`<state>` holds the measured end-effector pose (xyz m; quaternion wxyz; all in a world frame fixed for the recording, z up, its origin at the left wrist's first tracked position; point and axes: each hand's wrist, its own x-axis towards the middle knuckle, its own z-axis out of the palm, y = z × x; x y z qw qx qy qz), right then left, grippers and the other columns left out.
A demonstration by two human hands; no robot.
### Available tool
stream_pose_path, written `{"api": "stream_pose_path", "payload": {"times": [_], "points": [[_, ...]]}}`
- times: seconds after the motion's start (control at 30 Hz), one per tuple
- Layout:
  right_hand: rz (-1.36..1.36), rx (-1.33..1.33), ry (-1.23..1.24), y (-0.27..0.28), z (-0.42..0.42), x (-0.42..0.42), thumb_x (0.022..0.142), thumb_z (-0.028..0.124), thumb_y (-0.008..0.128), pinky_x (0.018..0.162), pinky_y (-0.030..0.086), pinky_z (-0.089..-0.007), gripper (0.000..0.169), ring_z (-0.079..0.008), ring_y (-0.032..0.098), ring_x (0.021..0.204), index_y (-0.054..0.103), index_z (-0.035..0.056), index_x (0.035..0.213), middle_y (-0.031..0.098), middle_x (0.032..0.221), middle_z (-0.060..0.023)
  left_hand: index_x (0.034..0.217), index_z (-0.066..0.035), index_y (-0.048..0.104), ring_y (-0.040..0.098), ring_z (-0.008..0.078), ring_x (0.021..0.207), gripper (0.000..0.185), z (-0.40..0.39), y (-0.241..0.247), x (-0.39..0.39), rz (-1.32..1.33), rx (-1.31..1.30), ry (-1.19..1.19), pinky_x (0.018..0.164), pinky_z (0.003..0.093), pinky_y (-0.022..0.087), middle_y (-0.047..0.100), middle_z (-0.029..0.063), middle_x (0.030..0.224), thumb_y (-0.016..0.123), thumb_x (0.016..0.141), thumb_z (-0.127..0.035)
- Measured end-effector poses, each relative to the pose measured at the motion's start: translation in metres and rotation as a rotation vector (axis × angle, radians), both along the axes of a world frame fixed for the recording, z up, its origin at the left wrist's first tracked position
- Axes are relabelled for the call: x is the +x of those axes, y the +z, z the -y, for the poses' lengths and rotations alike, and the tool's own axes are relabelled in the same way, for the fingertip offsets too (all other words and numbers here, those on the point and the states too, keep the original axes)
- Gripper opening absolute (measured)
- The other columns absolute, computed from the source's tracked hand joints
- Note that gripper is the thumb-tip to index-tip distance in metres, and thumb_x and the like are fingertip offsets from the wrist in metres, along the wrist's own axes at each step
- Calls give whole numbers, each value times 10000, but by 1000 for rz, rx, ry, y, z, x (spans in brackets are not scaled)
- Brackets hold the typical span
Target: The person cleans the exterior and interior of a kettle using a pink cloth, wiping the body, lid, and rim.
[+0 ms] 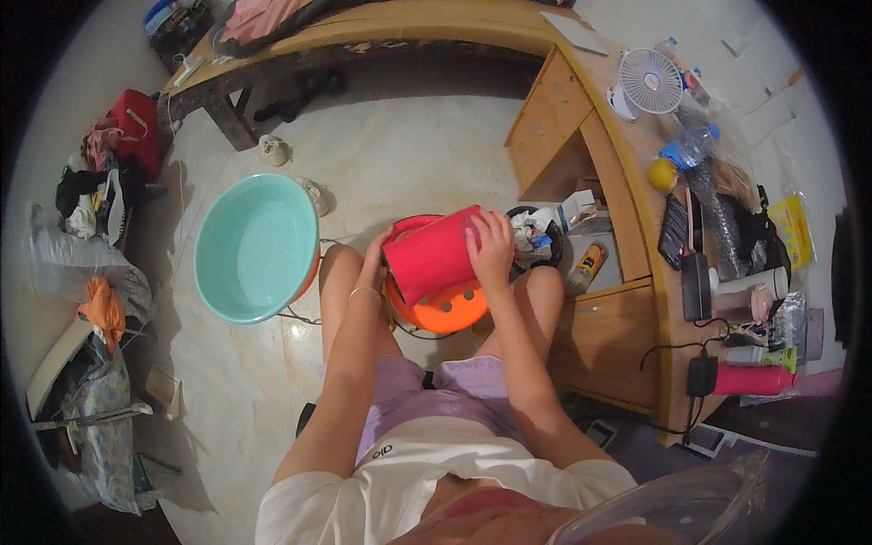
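Note:
A bright red box-like or rolled item lies tilted between my knees, above an orange plastic stool with round holes in its seat. My left hand holds the item's left end, its fingers partly hidden behind it. At the right end my right hand grips it, fingers spread over the top. A red curved rim shows just behind the item; what it belongs to is mostly covered. To the left of my knees a large turquoise plastic basin sits on something orange.
A bin with crumpled waste stands beyond my right knee, near a bottle. The wooden desk carries a white fan and clutter. Clothes and bags line the left wall. A shoe lies behind the basin.

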<state>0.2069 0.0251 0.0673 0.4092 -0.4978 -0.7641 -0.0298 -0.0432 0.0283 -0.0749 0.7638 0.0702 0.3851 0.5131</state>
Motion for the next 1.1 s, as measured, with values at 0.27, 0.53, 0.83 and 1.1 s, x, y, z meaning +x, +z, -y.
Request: {"api": "stream_pose_path", "payload": {"times": [0.27, 0.53, 0.83, 1.1], "points": [[77, -10, 169, -16, 62, -101, 876, 216, 673, 1144, 326, -533, 273, -288, 499, 1304, 688, 77, 1111, 638, 1218, -92, 1255, -68, 639, 678, 260, 1040, 485, -6, -12, -11, -23, 82, 30, 929, 391, 550, 704, 120, 1186, 600, 960, -451], [162, 15, 282, -14, 25, -30, 871, 226, 691, 1137, 342, -528, 301, -311, 494, 1305, 687, 74, 1131, 619, 1285, -103, 1206, -45, 651, 697, 262, 1002, 443, -3, 2, 2, -9, 37, -16, 915, 396, 565, 722, 127, 1146, 600, 968, -415], [62, -48, 22, -8, 28, -56, 880, 184, 659, 1146, 320, -545, 274, -323, 496, 1296, 679, 85, 1135, 621, 1254, -111, 1209, -62, 658, 695, 257, 1016, 442, -6, -3, 2, 20, 35, -2, 929, 405, 561, 723, 118, 1155, 616, 957, -423], [181, -68, 463, -12, 51, -70, 883, 209, 662, 1123, 345, -539, 293, -326, 503, 1293, 681, 72, 1141, 617, 1263, -130, 1186, -72, 662, 703, 236, 982, 426, 7, 15, 10, -92, -46, -33, 882, 388, 580, 731, 112, 1112, 627, 953, -426]]}}
